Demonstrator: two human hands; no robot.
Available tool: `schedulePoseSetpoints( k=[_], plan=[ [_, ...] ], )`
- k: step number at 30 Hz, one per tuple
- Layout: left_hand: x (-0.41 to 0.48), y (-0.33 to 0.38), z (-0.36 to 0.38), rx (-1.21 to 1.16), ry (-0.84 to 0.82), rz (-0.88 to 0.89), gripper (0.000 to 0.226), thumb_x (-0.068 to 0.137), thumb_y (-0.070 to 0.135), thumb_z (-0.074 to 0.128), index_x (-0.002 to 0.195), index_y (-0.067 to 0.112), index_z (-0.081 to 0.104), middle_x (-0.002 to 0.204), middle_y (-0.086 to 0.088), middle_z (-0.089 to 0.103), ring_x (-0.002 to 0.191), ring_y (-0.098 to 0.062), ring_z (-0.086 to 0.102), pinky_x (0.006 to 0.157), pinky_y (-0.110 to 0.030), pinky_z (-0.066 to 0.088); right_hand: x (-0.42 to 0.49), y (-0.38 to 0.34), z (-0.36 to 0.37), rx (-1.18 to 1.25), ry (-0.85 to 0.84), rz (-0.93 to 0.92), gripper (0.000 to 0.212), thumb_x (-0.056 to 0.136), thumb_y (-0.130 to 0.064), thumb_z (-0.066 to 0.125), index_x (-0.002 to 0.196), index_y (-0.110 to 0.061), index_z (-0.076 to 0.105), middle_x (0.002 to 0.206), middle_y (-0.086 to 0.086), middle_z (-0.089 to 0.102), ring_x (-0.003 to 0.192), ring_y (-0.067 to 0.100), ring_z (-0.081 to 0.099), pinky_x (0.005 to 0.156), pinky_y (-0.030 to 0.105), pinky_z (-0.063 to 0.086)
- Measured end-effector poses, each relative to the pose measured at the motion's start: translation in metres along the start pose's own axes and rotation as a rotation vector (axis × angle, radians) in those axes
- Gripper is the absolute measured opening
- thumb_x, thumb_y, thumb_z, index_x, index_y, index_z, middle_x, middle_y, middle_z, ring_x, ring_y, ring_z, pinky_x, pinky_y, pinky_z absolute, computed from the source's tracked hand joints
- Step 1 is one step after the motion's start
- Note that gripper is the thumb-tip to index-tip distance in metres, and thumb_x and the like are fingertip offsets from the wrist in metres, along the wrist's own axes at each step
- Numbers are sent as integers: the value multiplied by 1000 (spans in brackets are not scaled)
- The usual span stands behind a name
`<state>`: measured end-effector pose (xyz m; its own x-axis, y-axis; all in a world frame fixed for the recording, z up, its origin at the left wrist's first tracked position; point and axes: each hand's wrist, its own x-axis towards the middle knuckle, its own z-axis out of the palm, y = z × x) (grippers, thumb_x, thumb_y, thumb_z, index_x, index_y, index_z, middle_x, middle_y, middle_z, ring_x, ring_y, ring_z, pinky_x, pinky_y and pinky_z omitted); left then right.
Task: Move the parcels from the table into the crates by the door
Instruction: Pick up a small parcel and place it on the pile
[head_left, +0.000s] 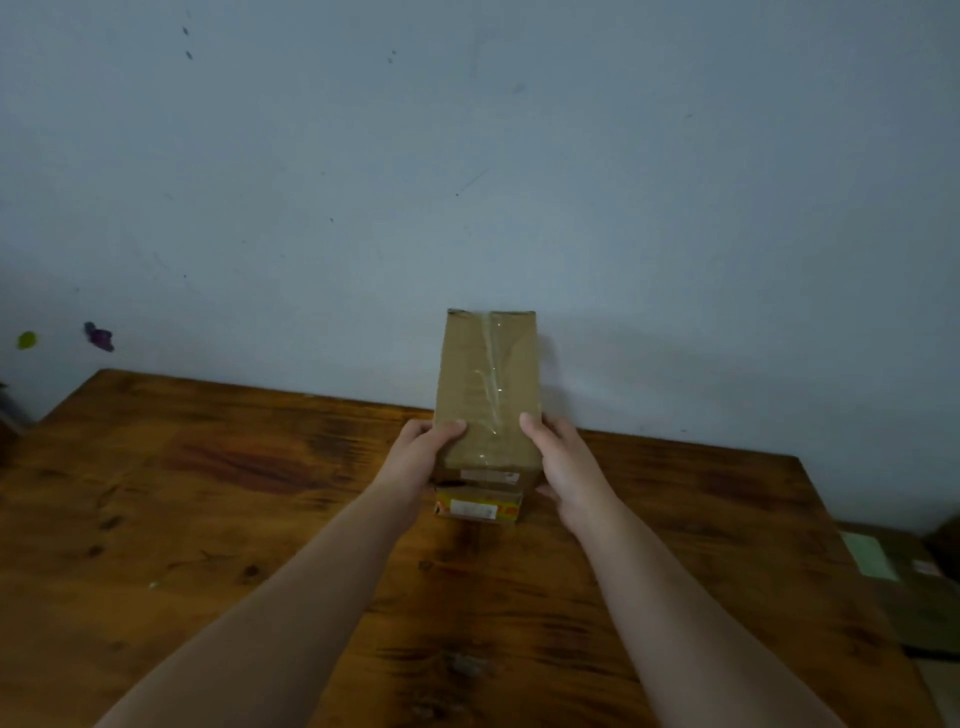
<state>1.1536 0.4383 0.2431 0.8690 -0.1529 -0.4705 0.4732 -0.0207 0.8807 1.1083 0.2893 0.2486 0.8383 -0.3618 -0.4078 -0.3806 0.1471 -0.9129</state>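
Note:
A long brown cardboard parcel (488, 384), sealed with clear tape down its top, is held near the far edge of the wooden table (208, 519). My left hand (415, 462) grips its near left side, thumb on top. My right hand (566, 467) grips its near right side the same way. Under the near end lies a smaller parcel (478, 506) with yellow and orange print and a white label, resting on the table. Whether the two parcels touch is unclear. No crates or door are in view.
A pale blue wall (467, 156) rises right behind the table. Past the table's right edge, lower down, are brown cardboard boxes (914, 597) with a pale green label. Small purple and green marks sit on the wall at far left.

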Motion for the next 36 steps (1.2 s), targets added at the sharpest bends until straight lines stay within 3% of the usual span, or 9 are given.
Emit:
schedulePoseSetpoints(
  k=[5, 7, 11, 17, 21, 25, 28, 30, 36],
  plan=[
    [-22, -2, -28, -63, -162, -28, 89, 49, 44, 84, 126, 12, 52, 116, -11, 66, 104, -30, 65, 89, -51, 54, -29, -2, 3, 84, -14, 0, 22, 89, -31, 63, 107, -22, 54, 108, 2, 64, 99, 23, 63, 89, 47, 52],
    [-31, 1, -45, -79, -222, -9, 83, 56, 39, 83, 128, 11, 52, 117, -13, 66, 105, -31, 65, 87, -51, 55, -45, -3, 11, 136, -31, 9, 22, 88, -29, 64, 105, -21, 53, 105, 2, 63, 96, 22, 62, 86, 45, 52],
    [-53, 9, -79, -29, -330, 65, 80, 58, 31, 80, 131, 12, 50, 121, -11, 64, 106, -30, 64, 88, -50, 54, -76, -11, 36, 156, -104, -7, 66, 71, -43, 75, 129, -24, 51, 123, 2, 62, 113, 27, 58, 100, 52, 44],
    [-76, 22, -125, 101, -460, 147, 98, 41, 30, 82, 132, 16, 49, 117, -9, 67, 105, -28, 64, 96, -48, 46, -112, -12, 60, 248, -90, -107, 47, 80, 0, 64, 117, -28, 55, 103, 1, 66, 97, 24, 61, 90, 47, 49],
    [-86, 40, -145, 81, -456, 166, 106, 45, 45, 84, 140, 19, 44, 128, -6, 60, 117, -27, 57, 103, -52, 42, -131, 3, 78, 162, -155, -127, 81, 67, 6, 70, 139, -16, 42, 111, 7, 66, 102, 25, 61, 90, 43, 50],
    [-105, 54, -154, 74, -429, 209, 88, 55, 29, 89, 132, 14, 48, 118, -5, 64, 106, -26, 63, 91, -48, 51, -143, 11, 85, 70, -247, -191, 103, 51, -2, 73, 145, -19, 35, 124, 6, 61, 110, 24, 60, 100, 48, 46],
    [-113, 52, -157, 120, -413, 276, 59, 76, 9, 76, 125, 18, 45, 112, -1, 59, 95, -18, 61, 69, -33, 50, -153, -3, 78, 42, -283, -275, 107, 49, -12, 79, 144, -24, 32, 125, 3, 57, 111, 20, 58, 90, 40, 49],
    [-122, 53, -154, 149, -438, 305, 69, 70, 9, 80, 129, 18, 44, 117, -2, 57, 101, -21, 60, 75, -37, 53, -158, -19, 71, 43, -269, -331, 111, 44, -20, 83, 142, -27, 33, 126, 3, 55, 109, 18, 58, 83, 35, 50],
    [-137, 55, -135, 167, -540, 335, 101, 51, 31, 89, 139, 26, 39, 129, -2, 53, 118, -26, 54, 95, -48, 49, -169, -38, 49, -57, -151, -457, 85, 59, 0, 82, 135, -14, 47, 116, 3, 61, 97, 11, 62, 65, 18, 53]
  ],
)
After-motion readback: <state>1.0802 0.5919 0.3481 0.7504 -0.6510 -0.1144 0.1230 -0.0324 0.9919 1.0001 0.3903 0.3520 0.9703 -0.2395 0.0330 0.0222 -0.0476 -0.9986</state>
